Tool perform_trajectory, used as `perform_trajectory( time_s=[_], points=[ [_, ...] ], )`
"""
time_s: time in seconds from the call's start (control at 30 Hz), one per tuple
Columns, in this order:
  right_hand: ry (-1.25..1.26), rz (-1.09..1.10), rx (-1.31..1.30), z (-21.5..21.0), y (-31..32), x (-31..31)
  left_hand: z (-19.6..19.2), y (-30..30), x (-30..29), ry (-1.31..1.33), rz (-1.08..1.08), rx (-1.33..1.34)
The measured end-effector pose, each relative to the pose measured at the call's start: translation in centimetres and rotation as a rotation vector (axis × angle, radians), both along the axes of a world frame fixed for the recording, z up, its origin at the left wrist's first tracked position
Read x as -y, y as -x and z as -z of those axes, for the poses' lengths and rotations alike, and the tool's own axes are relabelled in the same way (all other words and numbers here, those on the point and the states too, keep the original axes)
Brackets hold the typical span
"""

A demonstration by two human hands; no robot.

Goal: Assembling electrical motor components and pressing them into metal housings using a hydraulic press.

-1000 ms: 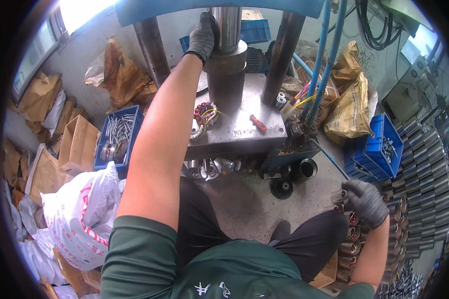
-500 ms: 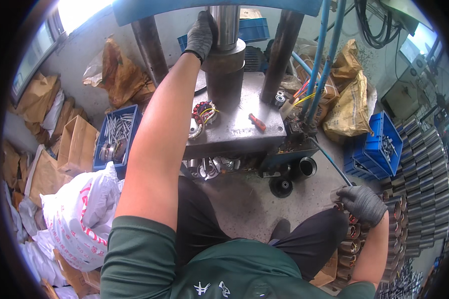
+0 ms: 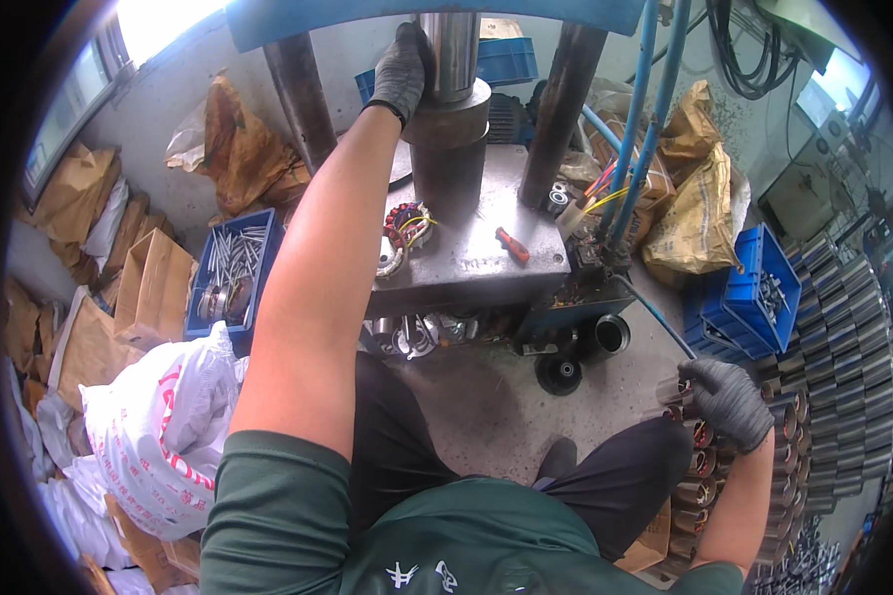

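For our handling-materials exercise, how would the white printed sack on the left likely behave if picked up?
The white sack would probably feel floppy, since its surface is creased and its top bunched. It would likely sag rather than roll, given its slumped shape. Its contents are hidden, so weight is hard to judge.

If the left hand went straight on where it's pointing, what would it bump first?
Probably the big blue beam across the top. The left hand points up toward it, beside the shiny steel column, but depth is hard to tell.
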State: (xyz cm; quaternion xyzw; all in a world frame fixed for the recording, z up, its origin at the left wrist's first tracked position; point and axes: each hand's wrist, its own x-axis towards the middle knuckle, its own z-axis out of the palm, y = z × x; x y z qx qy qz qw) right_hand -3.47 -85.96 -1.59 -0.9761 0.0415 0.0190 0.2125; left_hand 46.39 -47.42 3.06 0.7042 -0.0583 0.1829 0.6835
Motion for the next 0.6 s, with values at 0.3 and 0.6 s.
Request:
perform_trajectory(
  time_s=[0.3, 0.6],
  points=[
    [-0.01, -0.018, 0.052, -0.1, -0.5, -0.1, 0.0, 0.2, 0.0, -0.031, 0.002, 0.003],
    [0.154, -0.139, -0.194, -0.3, -0.4, -0.1, -0.1, 0.3, -0.3, -0.016, -0.01, 0.005]
  ],
)
